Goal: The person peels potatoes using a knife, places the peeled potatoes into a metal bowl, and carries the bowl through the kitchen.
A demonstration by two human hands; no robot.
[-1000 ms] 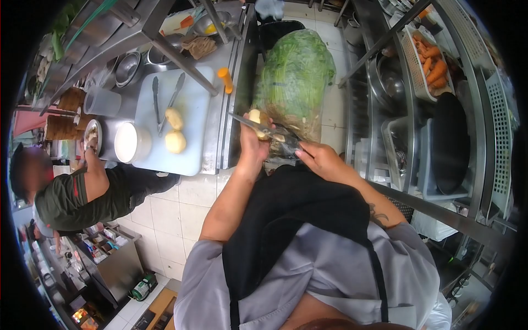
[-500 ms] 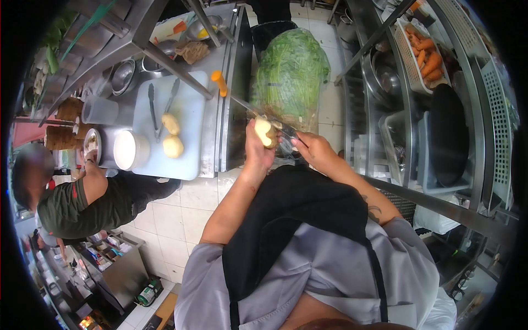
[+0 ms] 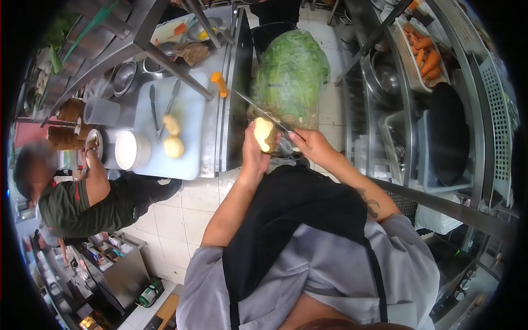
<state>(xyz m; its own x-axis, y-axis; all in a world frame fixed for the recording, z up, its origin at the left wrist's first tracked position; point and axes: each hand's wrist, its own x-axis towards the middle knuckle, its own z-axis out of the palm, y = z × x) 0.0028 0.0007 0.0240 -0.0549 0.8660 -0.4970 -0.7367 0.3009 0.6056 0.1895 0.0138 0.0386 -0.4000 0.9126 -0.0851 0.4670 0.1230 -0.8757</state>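
My left hand is wrapped round a partly peeled potato, its pale flesh bare on one side and brown skin left on the other. Gripped in my right hand is a knife, its long blade pointing up and left, close above the potato. Two peeled potatoes, one of them nearer, lie on the white cutting board to the left. Metal tongs rest on that board too, and a white tub stands at its left edge.
A large plastic bag of green leafy vegetables stands on the floor ahead. An orange handle sticks up at the counter edge. Metal shelving on the right holds a basket of carrots. Another person works at the left.
The knife has swung up off the potato, and its blade now shows clear of it. More pale flesh faces me. The other person's arms have shifted slightly.
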